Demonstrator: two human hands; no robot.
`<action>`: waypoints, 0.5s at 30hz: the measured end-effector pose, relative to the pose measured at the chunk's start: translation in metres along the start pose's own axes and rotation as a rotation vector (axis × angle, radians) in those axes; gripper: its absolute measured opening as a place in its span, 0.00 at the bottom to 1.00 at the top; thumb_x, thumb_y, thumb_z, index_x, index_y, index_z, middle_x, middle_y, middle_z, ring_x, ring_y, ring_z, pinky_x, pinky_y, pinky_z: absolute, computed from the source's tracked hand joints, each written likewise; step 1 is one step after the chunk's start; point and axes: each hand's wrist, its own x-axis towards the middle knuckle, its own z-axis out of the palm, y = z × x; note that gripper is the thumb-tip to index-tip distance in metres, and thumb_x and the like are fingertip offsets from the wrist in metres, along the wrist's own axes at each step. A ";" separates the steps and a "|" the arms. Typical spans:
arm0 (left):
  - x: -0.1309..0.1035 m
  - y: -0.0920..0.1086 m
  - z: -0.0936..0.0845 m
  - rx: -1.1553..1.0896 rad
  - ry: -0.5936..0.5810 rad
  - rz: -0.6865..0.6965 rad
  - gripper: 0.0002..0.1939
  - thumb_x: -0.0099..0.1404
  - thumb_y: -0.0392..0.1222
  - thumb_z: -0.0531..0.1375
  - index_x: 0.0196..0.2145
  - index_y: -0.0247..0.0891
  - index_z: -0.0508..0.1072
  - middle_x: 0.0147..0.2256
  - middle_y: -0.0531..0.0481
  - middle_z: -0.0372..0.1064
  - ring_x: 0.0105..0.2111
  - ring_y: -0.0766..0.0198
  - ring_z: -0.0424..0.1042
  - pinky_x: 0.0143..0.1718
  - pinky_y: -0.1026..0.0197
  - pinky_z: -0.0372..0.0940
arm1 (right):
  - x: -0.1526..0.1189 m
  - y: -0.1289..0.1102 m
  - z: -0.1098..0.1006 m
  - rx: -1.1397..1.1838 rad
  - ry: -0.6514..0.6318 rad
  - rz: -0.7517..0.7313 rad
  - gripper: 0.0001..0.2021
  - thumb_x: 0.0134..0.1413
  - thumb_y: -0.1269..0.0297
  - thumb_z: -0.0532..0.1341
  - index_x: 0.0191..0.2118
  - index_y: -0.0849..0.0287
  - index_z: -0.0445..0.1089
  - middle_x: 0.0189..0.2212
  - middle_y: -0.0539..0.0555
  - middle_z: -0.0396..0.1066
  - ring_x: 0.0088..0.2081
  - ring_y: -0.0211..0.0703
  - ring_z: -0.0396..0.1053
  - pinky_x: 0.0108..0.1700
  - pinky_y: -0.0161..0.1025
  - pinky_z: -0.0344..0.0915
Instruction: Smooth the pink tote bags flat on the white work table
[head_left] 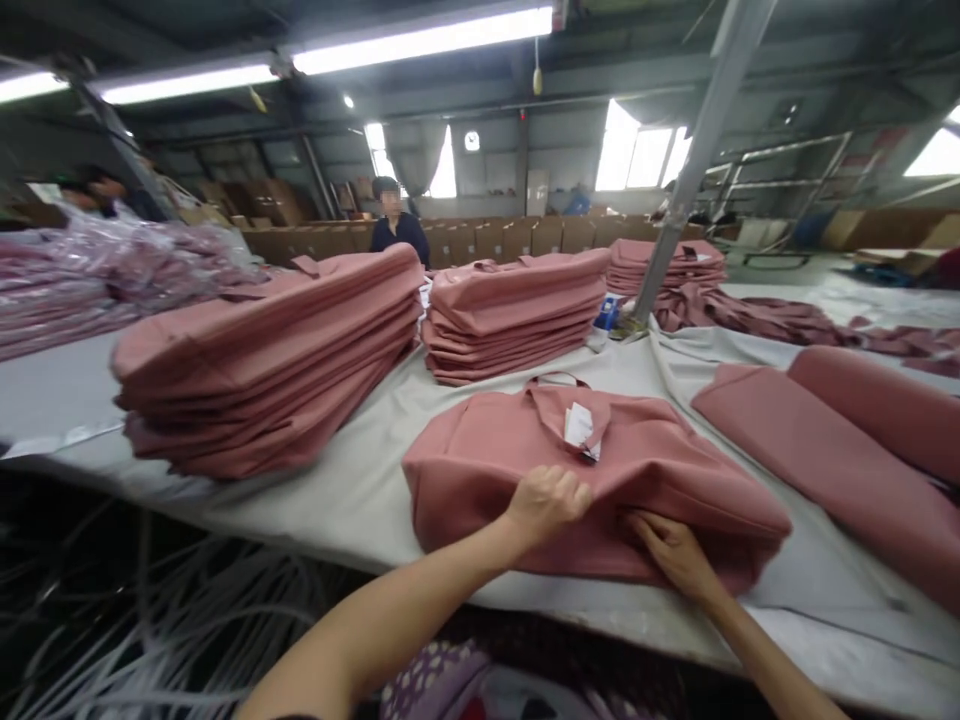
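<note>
A pink bag (pixel 600 470) lies flat on the grey surface (pixel 360 480) at the centre, its handles and a white tag (pixel 580 427) pointing to 12 o'clock. The left hand (pixel 546 500) pinches a fold of cloth along the near edge, fingers curled closed on it; the right hand (pixel 673 550) lies pressed against the bag's near side at 5 o'clock, fingers partly tucked under the fabric. To do this well, I judge, both hands should keep the edge taut and even, smoothing outward so no crease sets. Stacks (pixel 270 360) of folded bags stand at 10 o'clock.
</note>
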 end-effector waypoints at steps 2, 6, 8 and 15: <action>0.000 -0.003 -0.001 0.004 0.050 -0.011 0.11 0.71 0.34 0.46 0.34 0.38 0.67 0.29 0.47 0.65 0.31 0.58 0.65 0.27 0.56 0.52 | -0.007 -0.005 -0.002 -0.134 0.054 -0.085 0.19 0.56 0.47 0.59 0.38 0.57 0.78 0.36 0.57 0.78 0.38 0.55 0.75 0.40 0.46 0.73; -0.004 -0.006 -0.003 -0.014 0.115 -0.033 0.10 0.70 0.34 0.48 0.34 0.38 0.67 0.29 0.47 0.66 0.31 0.58 0.64 0.28 0.55 0.52 | -0.024 -0.057 -0.010 -0.489 0.237 -0.593 0.10 0.59 0.62 0.61 0.45 0.56 0.75 0.36 0.54 0.77 0.36 0.47 0.75 0.42 0.40 0.71; -0.005 -0.003 -0.001 -0.026 0.114 -0.047 0.11 0.70 0.34 0.48 0.33 0.38 0.67 0.29 0.47 0.65 0.31 0.59 0.64 0.29 0.55 0.52 | -0.027 -0.094 -0.015 -0.692 0.320 -0.772 0.18 0.57 0.65 0.64 0.54 0.57 0.69 0.44 0.58 0.75 0.44 0.50 0.72 0.50 0.45 0.66; -0.015 -0.023 -0.027 -0.051 -0.051 0.030 0.01 0.66 0.38 0.57 0.36 0.39 0.67 0.33 0.48 0.69 0.34 0.58 0.68 0.33 0.57 0.56 | 0.010 -0.126 -0.031 -1.285 0.042 -0.421 0.25 0.46 0.75 0.66 0.53 0.60 0.67 0.39 0.59 0.73 0.39 0.55 0.69 0.41 0.47 0.59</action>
